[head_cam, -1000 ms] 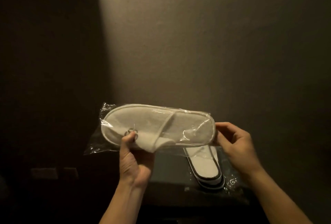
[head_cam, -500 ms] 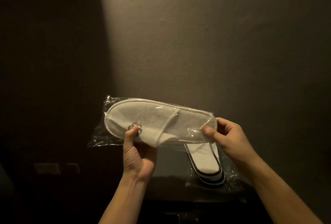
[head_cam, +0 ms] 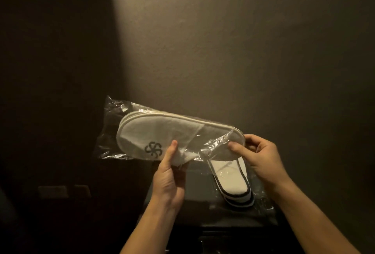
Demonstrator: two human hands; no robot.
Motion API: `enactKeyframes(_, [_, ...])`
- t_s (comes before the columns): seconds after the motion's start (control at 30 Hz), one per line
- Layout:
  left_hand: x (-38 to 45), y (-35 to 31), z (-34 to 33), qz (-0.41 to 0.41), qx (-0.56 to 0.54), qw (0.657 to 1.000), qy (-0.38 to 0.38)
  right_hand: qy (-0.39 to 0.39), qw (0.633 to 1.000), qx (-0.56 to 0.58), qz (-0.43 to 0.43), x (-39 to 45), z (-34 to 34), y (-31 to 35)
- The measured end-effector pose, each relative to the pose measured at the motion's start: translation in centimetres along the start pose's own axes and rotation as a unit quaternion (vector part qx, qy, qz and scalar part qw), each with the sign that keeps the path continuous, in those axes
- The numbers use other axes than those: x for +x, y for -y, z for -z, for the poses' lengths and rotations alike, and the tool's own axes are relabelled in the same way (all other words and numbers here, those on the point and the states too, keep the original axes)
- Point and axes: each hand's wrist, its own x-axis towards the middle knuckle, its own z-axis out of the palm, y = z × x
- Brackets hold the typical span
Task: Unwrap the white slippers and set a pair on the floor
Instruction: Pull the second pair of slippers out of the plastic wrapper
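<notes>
A pair of white slippers (head_cam: 154, 134) with a dark flower logo sits inside a clear plastic wrapper (head_cam: 110, 131), held up in front of the wall, toe end to the left. My left hand (head_cam: 168, 174) grips the pack from below at its middle, thumb on the front. My right hand (head_cam: 257, 158) pinches the wrapper's crinkled right end at the heel. A second wrapped pair of white slippers (head_cam: 233, 182) with dark trim lies below on a dark surface, partly hidden by the held pack.
A dim beige wall (head_cam: 223, 50) fills the background, with a dark panel (head_cam: 50, 71) on the left. The dark ledge (head_cam: 198, 186) under the second pair has a front edge near the bottom. Two faint wall plates (head_cam: 52, 191) show at lower left.
The wrapped pack has tilted, its left end lifted and turned so the logo faces me. My right thumb and fingers closed on the wrapper's right end.
</notes>
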Motion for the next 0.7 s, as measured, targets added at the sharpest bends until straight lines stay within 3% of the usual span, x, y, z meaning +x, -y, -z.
enactKeyframes(0.2, [0.7,0.3,-0.5,-0.007,0.013,1.000,-0.009,0.038,0.999,-0.005,-0.039,-0.2,-0.7,0.1])
enactKeyframes(0.43, [3.1,-3.8,0.7,-0.117,0.016,0.992,-0.036,-0.001,0.998,0.034,-0.047,0.1,0.8,-0.1])
enactKeyframes(0.57, [2.4,-2.6,0.6,-0.067,0.016,0.996,0.049,-0.004,0.997,0.045,-0.054,0.2,0.5,-0.7])
enactKeyframes(0.7, [1.7,-1.2,0.0,-0.055,-0.004,0.998,-0.015,-0.005,0.997,0.050,-0.053,0.0,0.1,-1.3])
